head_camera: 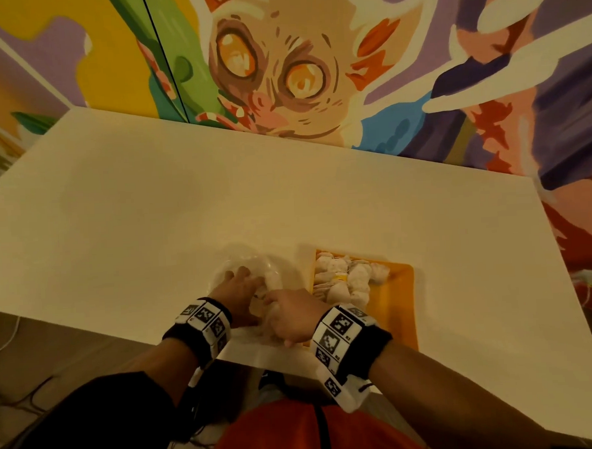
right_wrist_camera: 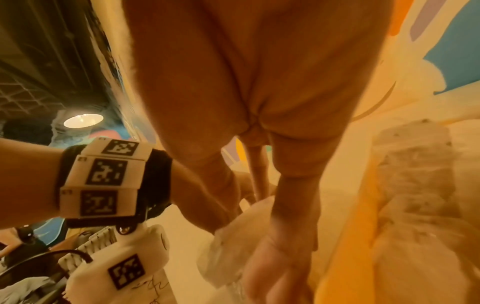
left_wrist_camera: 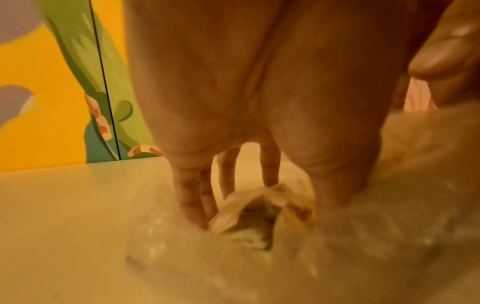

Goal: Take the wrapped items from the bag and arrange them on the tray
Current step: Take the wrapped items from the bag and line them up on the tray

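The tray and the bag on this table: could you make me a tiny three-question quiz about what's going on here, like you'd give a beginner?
1. True or false: the orange tray already has wrapped items on it.
2. The tray sits on which side of the clear bag, seen from the person: A) left, B) right, C) behind it?
3. Fill in: the left hand rests on the ____, while the right hand grips a pale wrapped item at its near end.

Key
1. True; a cluster of wrapped items lies at the tray's far end.
2. B.
3. bag, which lies on the white table.
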A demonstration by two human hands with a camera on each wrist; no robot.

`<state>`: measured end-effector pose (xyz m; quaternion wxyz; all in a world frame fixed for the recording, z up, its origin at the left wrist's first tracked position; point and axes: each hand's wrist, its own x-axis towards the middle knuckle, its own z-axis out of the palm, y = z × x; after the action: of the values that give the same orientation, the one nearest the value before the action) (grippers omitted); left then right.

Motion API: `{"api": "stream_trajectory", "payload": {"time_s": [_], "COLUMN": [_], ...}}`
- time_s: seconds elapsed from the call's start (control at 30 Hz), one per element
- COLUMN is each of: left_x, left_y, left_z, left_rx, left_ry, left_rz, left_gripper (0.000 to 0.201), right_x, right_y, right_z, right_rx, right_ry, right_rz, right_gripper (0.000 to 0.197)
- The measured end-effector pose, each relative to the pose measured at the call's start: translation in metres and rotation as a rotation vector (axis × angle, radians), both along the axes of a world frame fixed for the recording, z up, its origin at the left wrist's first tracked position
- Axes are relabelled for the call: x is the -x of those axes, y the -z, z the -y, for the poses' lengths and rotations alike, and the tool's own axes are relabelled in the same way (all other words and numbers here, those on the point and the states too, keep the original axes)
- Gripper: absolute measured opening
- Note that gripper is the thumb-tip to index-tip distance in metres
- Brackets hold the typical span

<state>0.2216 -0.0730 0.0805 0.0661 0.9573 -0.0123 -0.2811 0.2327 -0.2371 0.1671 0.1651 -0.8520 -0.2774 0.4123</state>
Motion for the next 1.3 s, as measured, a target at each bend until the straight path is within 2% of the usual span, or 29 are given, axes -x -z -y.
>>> {"api": "stream_trajectory", "payload": {"time_s": [0.1, 0.2, 0.27, 0.37, 0.43, 0.5, 0.6, 0.67, 0.73, 0.83, 0.9, 0.97, 1.1, 1.3], "left_x": [0.005, 0.008, 0.009, 0.008, 0.008, 0.012, 0.019, 0.021, 0.02, 0.018, 0.017, 0.016, 0.019, 0.018], "left_y": [0.007, 0.01, 0.011, 0.005, -0.004, -0.015, -0.026, -0.03, -0.033, -0.037, -0.041, -0.044, -0.042, -0.041], "left_z": [-0.001, 0.0, -0.002, -0.011, -0.015, -0.016, -0.015, -0.013, -0.01, -0.003, 0.003, 0.008, 0.016, 0.025], "left_rx": [0.128, 0.274, 0.335, 0.483, 0.671, 0.938, 1.336, 1.49, 1.548, 1.596, 1.609, 1.625, 1.598, 1.588], "left_ry": [-0.096, -0.166, -0.215, -0.363, -0.475, -0.65, -0.875, -0.98, -1.09, -1.182, -1.196, -1.18, -1.104, -1.228], "left_rz": [0.052, 0.11, 0.156, 0.176, 0.185, 0.171, 0.074, 0.046, 0.048, 0.028, -0.011, -0.041, 0.043, 0.109], "left_gripper": [0.046, 0.028, 0.021, 0.02, 0.011, 0.01, 0.024, 0.029, 0.03, 0.019, 0.007, 0.014, 0.005, 0.011], "right_x": [0.003, 0.005, 0.005, 0.004, 0.002, 0.0, -0.003, -0.006, -0.009, -0.011, -0.011, -0.01, -0.011, -0.018], "right_y": [0.004, 0.009, 0.012, 0.015, 0.015, 0.015, 0.014, 0.015, 0.017, 0.017, 0.017, 0.019, 0.027, 0.03], "right_z": [-0.002, 0.002, 0.004, 0.006, 0.008, 0.01, 0.01, 0.008, 0.004, 0.0, -0.003, -0.004, 0.0, 0.013], "right_rx": [0.036, 0.025, 0.004, -0.008, -0.022, -0.048, -0.083, -0.106, -0.156, -0.272, -0.328, -0.388, -0.52, -0.628], "right_ry": [-0.06, 0.052, 0.117, 0.142, 0.14, 0.17, 0.232, 0.265, 0.314, 0.392, 0.432, 0.516, 0.682, 0.801], "right_rz": [0.033, 0.004, -0.004, 0.001, -0.002, -0.007, 0.015, 0.036, 0.066, 0.1, 0.123, 0.098, -0.019, -0.044], "right_gripper": [0.04, 0.042, 0.044, 0.044, 0.045, 0.047, 0.044, 0.041, 0.037, 0.035, 0.039, 0.042, 0.03, 0.026]}}
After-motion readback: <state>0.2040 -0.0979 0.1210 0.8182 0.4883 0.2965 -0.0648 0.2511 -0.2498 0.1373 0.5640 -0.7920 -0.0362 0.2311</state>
